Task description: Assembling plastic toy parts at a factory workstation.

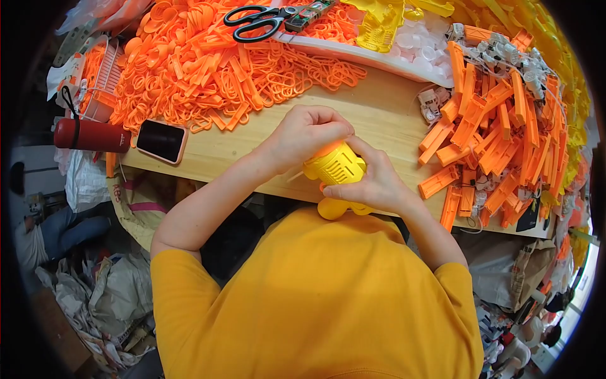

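A yellow plastic housing (338, 165) with slotted vents is held upright at the table's front edge, close to my body. My right hand (379, 180) wraps round its right side, thumb across the front. At the housing's top end, my left hand (309, 134) is closed with its fingers curled down. A bit of orange shows under those fingers, but what they pinch is hidden. The housing's lower part, a rounded yellow piece (331, 208), reaches down to my shirt. A thin pale stick or wire pokes out at its left.
Orange plastic clips and spoons (208, 69) pile up at the back left. Scissors (259, 22) lie beside a white tray (372, 58). A phone (161, 141) and a red flask (91, 136) are at left. Orange battery-box-like parts with wires (492, 126) heap at right.
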The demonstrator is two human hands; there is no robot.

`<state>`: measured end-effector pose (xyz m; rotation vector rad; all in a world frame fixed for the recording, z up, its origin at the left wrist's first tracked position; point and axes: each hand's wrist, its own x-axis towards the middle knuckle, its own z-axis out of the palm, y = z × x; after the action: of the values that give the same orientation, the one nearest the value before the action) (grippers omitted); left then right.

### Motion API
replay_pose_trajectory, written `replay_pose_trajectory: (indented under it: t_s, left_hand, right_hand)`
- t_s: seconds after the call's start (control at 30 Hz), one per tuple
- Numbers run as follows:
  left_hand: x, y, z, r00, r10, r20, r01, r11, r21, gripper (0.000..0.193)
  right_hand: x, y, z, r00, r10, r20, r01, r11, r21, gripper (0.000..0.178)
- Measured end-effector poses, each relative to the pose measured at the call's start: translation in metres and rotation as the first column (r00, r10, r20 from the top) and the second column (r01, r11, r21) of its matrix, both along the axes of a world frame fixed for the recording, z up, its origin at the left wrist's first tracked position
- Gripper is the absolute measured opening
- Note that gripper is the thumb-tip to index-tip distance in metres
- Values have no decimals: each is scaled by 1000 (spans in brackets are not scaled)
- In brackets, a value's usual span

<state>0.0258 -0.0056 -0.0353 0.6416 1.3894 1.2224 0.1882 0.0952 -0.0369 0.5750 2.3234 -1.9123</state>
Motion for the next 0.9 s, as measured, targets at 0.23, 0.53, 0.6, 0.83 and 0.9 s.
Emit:
replay_pose_trajectory:
  t_s: [0.23,0.53,0.6,0.83,0.9]
  left_hand:
    - [10,-7,-15,999,26,33,-29,995,95,31]
    - [21,-26,-29,979,-106,173,57,962,266,38]
    - [22,-29,-34,983,-109,150,62,956,287,40]
    - [29,-46,-24,988,-148,-50,155,884,441,46]
    - [34,-50,-26,991,-129,-43,135,889,437,47]
  right_hand:
    - [2,-2,2,999,-7,-34,6,1000,-10,64]
    - [10,-6,-11,997,62,-43,-66,993,-103,62]
    - [11,-9,-12,998,61,-27,-64,991,-115,65]
    - [21,-26,-10,971,110,-214,-97,993,73,62]
    - [23,-30,-15,945,144,-294,-99,982,163,64]
